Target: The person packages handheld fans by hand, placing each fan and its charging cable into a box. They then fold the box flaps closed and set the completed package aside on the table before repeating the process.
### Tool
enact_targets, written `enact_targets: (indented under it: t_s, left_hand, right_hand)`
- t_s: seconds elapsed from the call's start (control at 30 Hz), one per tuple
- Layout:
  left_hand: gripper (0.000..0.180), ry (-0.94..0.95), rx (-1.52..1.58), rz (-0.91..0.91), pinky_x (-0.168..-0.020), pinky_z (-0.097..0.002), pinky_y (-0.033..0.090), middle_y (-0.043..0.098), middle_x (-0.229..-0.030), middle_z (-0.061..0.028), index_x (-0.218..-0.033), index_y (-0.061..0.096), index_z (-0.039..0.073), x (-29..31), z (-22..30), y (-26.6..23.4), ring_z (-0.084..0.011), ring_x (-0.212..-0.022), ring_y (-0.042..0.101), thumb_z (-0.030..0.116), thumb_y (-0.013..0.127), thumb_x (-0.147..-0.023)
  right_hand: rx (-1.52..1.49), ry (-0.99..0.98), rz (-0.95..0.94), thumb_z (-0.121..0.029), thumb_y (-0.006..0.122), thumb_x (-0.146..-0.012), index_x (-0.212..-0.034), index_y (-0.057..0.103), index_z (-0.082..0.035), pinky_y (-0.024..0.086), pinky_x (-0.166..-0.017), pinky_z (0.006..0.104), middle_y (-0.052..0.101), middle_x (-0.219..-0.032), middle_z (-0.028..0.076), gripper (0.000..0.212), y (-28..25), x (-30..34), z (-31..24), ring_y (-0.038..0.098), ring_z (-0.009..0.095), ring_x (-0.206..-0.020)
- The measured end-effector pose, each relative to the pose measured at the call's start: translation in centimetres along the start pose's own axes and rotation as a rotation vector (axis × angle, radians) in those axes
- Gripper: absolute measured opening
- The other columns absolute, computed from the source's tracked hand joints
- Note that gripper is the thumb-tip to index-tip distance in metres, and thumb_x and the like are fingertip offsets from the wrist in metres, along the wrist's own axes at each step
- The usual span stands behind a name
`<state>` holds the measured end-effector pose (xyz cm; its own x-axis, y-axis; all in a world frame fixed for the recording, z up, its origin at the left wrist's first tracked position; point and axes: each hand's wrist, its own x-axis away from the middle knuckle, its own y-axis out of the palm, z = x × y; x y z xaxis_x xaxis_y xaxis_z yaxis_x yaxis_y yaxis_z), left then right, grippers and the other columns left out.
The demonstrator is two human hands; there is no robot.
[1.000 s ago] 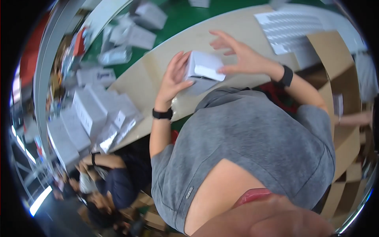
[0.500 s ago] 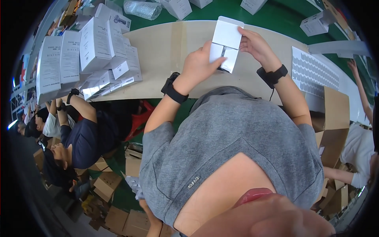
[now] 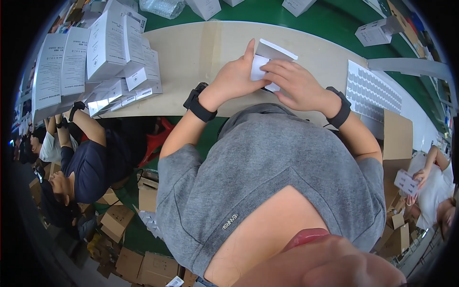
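A small white carton (image 3: 257, 68) is between my two hands above the beige tabletop, its lid flap (image 3: 276, 49) raised and tilted on the far side. My left hand (image 3: 233, 78) grips the carton's left side, forefinger pointing up along it and thumb across the near side. My right hand (image 3: 297, 86) lies over the carton's right part, fingers bent onto its top below the flap and thumb at the near edge. The right hand hides much of the carton, so what is inside it cannot be seen.
White printed cartons (image 3: 106, 45) are piled on the table's left. A sheet of white labels (image 3: 372, 88) lies on the right, above an open brown cardboard box (image 3: 398, 136). More white cartons (image 3: 377, 31) stand on the green surface beyond. Co-workers are on both sides.
My right hand has moved from the carton's raised flap down onto its top. The flap has tilted over, and the carton sits a little lower. At right, a co-worker now holds a small white box.
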<state>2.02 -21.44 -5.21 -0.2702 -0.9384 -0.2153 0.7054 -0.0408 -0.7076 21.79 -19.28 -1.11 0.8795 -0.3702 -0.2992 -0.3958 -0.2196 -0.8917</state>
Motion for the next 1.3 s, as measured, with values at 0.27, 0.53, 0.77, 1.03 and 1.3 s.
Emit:
enact_targets:
  t_s: [0.27,0.53,0.77,1.03,1.3]
  left_hand:
    - [0.097,0.039,-0.128,-0.214,-0.058,-0.0367,0.05,0.061,-0.074,-0.0205,-0.13,0.019,-0.01,0.6,1.7,-1.5,-0.0336,-0.065,0.062,0.04,0.07,-0.064]
    - [0.064,-0.125,-0.091,-0.269,-0.059,-0.0367,0.049,0.062,-0.072,-0.0173,-0.108,0.05,-0.004,1.6,1.2,-1.2,-0.0322,-0.067,0.062,0.042,0.067,-0.068]
    - [0.03,-0.124,0.32,-0.229,-0.053,-0.0353,0.046,0.059,-0.062,-0.0153,-0.096,0.056,-0.003,2.8,-2.1,-2.5,-0.0297,-0.057,0.058,0.024,0.053,-0.084]
    - [0.027,0.47,-0.287,0.547,-0.079,-0.041,0.041,0.061,-0.089,-0.011,-0.101,0.056,0.008,3.4,0.3,0.3,-0.0253,-0.085,0.057,0.017,0.058,-0.076]
    - [0.022,0.282,-0.382,0.251,-0.094,-0.0427,0.029,0.056,-0.093,-0.0079,-0.09,0.059,0.009,3.3,4.7,2.4,-0.0224,-0.1,0.048,0.018,0.062,-0.071]
  right_hand:
    - [0.029,-0.034,-0.214,-0.018,0.067,-0.065,-0.1,0.053,-0.006,0.045,-0.077,0.0376,0.045,-0.116,0.013,0.04,-0.6,1.1,0.8,0.045,0.029,-0.11]
    - [0.184,-0.15,0.051,-0.012,0.067,-0.065,-0.089,0.056,-0.003,0.048,-0.074,0.0379,0.054,-0.107,0.013,0.028,1.6,4.0,0.2,0.054,0.03,-0.1]
    - [0.049,-0.005,0.16,-0.005,0.064,-0.067,-0.088,0.057,0.001,0.048,-0.071,0.0364,0.059,-0.102,0.014,0.023,2.7,4.8,-2.8,0.057,0.03,-0.094]
    - [0.058,0.083,0.044,-0.003,0.06,-0.069,-0.089,0.058,0.0,0.047,-0.068,0.0351,0.06,-0.095,0.012,0.02,-0.7,0.1,-5.0,0.058,0.027,-0.082]
    - [-0.026,0.123,-0.001,-0.012,0.06,-0.073,-0.082,0.06,-0.004,0.044,-0.061,0.0338,0.059,-0.078,0.012,0.012,-2.2,-1.0,2.2,0.055,0.028,-0.067]
